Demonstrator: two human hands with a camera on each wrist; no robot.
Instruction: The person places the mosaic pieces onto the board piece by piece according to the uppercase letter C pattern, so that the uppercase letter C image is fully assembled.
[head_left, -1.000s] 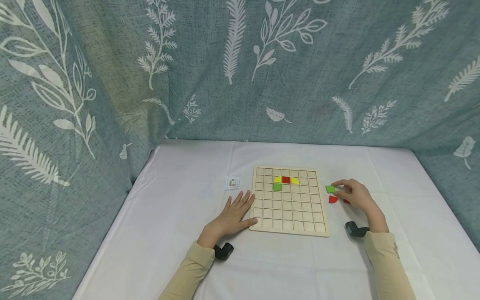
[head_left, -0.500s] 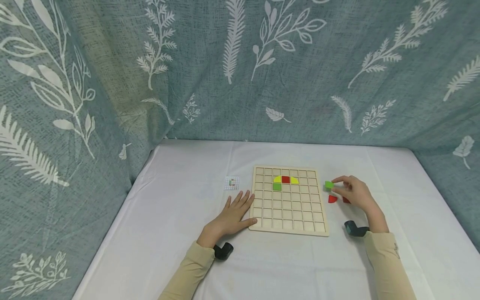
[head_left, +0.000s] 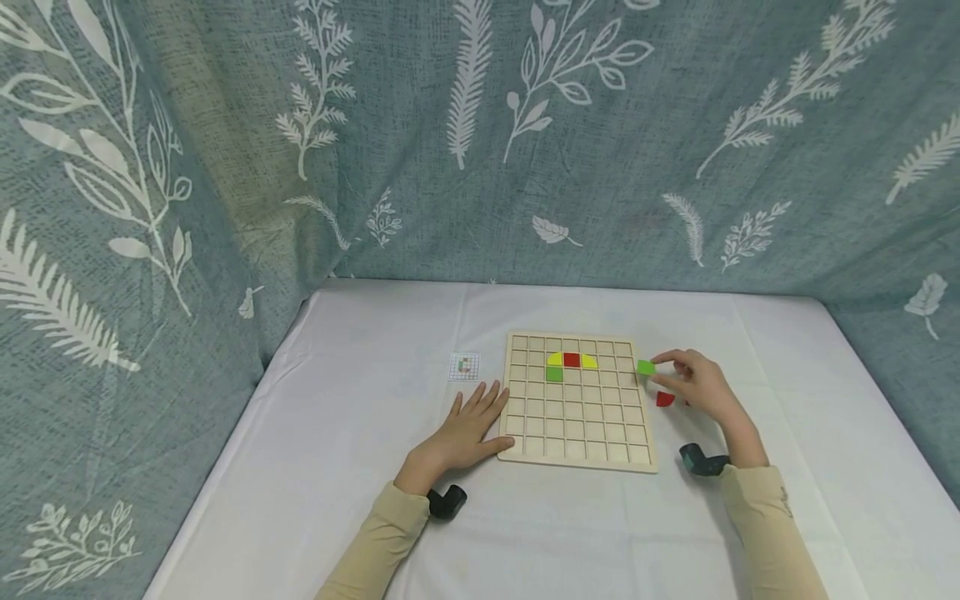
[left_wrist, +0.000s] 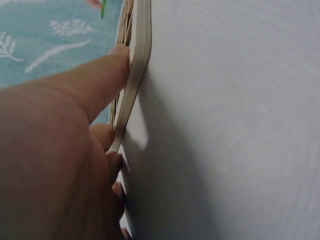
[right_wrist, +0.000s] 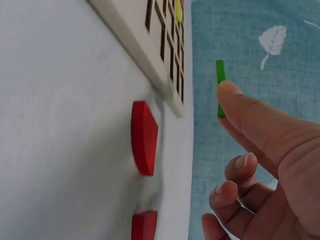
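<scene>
My right hand (head_left: pixel 699 385) pinches a green square tile (head_left: pixel 646 367) between thumb and index finger, at the right edge of the wooden grid board (head_left: pixel 577 464). In the right wrist view the green tile (right_wrist: pixel 220 70) shows edge-on, raised off the table. My left hand (head_left: pixel 463 429) lies with fingers spread along the board's left edge; its thumb (left_wrist: pixel 107 75) rests on the rim. Set in the board's upper cells are a red square tile (head_left: pixel 572 360), two yellow quarter-round tiles (head_left: pixel 590 361) on either side of it, and a green square tile (head_left: pixel 554 374) below the left yellow one.
A red quarter-round tile (head_left: pixel 664 399) lies right of the board, with another red piece (right_wrist: pixel 144 225) partly behind the right hand. A small printed grid card (head_left: pixel 465 367) lies left of the board. Patterned curtain (head_left: pixel 420 142) hangs behind the white-covered table (head_left: pixel 360 358).
My right hand has lifted the green tile from beside the red pieces and carried it left to the board's edge. The left hand has stayed in place.
</scene>
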